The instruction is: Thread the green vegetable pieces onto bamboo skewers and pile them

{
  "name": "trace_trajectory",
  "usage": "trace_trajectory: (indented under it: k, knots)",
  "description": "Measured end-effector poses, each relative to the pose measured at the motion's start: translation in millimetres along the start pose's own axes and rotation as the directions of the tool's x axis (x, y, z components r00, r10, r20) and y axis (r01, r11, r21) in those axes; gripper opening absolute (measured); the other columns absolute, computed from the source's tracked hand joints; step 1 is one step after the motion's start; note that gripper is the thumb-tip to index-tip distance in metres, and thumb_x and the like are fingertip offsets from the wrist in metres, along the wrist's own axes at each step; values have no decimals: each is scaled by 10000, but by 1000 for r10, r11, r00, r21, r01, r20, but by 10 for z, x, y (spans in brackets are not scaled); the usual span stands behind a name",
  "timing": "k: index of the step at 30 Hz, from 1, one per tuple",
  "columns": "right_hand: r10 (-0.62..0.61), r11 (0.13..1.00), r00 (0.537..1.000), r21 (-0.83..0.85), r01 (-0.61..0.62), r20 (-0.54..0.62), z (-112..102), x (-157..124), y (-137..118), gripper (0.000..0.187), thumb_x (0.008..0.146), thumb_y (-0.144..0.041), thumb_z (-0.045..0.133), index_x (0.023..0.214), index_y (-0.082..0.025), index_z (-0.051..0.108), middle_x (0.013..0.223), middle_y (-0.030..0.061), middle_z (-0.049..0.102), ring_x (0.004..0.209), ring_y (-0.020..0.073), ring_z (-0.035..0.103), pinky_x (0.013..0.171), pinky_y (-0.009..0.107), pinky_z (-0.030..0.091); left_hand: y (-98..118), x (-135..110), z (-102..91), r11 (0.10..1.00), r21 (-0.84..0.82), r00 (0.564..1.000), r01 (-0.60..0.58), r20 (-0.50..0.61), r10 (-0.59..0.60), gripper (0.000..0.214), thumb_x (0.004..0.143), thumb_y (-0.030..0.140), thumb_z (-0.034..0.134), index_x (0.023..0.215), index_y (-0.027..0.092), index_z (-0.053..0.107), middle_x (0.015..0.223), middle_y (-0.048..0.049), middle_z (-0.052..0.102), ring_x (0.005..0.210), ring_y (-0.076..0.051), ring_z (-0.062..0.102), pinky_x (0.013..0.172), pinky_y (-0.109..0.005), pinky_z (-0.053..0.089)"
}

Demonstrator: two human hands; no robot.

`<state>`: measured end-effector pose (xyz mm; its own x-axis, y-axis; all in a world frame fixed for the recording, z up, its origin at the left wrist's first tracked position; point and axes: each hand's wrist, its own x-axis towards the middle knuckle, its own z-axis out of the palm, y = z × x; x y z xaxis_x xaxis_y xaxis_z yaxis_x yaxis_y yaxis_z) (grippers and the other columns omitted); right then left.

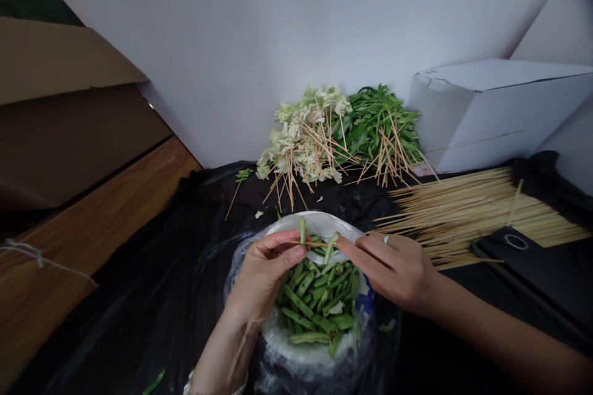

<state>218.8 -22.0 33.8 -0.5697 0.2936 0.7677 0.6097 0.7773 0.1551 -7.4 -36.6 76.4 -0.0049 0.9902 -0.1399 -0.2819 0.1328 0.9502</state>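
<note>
Above a bowl-like container (319, 217) lined with clear plastic, my two hands meet around a thin bamboo skewer (317, 244). My left hand (266, 265) is closed, thumb and index finger pinching the skewer beside an upright green bean piece (302, 231). My right hand (398, 268), with a ring on one finger, has its fingertips closed at a second green bean piece (332, 248) on the skewer's right part; its other fingers are curled. Cut green beans (315, 302) fill the container below, with a small pale scrap on top.
Skewered pale leaves (301, 136) and skewered green leaves (375, 123) are heaped against the wall. One finished bean skewer (236, 188) lies left of them. Loose bamboo skewers (482, 210) spread at right, near a white box (504, 111) and a dark case (532, 278). A cardboard box (69, 129) stands left.
</note>
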Motion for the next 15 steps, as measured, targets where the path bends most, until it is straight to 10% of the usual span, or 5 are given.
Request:
trace_trajectory:
  k: [9, 15]
  knots:
    - [-39, 999, 999, -5, 39, 6, 26, 21, -43, 374, 896, -100, 556, 1270, -85, 559, 771, 29, 639, 647, 133, 532, 567, 302, 385, -97, -5, 30, 998, 65, 993, 27, 116, -35, 251, 609, 212, 880, 844, 196, 793, 823, -33, 777, 755, -158, 689, 761, -263, 532]
    - [1, 1000, 1000, 1, -1, -3, -15, 23, 39, 345, 919, -93, 517, 1262, -100, 560, 801, 36, 652, 653, 119, 535, 579, 278, 385, 154, -90, -224, 885, 459, 947, -75, 310, -81, 88, 734, 236, 784, 809, 193, 768, 745, -23, 709, 662, -139, 613, 643, -244, 480]
